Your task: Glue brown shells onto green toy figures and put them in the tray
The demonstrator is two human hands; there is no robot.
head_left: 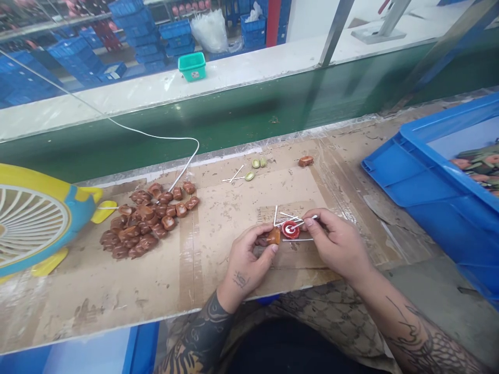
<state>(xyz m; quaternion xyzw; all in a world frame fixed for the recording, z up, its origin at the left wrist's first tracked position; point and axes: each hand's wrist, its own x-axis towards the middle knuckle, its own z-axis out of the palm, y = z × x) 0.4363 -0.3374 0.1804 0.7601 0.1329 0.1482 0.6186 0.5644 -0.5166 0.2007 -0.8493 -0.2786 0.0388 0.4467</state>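
My left hand (pixel 249 259) pinches a small brown moulded piece (pixel 273 236) between thumb and fingers, just above the cardboard-covered bench (pixel 218 270). My right hand (pixel 339 244) holds a thin white stick (pixel 307 221) by its end; the tip points at a small red round pot (pixel 290 229) that sits between the two hands. A few more white sticks (pixel 284 215) lie around the pot. A heap of several brown pieces (pixel 146 221) lies to the left on the bench.
A yellow and blue desk fan (pixel 35 221) stands at the left edge, its white cable (pixel 171 137) trailing across. A blue crate (pixel 440 171) with parts sits at the right. Green bits (pixel 257 166), two sticks and one brown piece (pixel 306 161) lie farther back.
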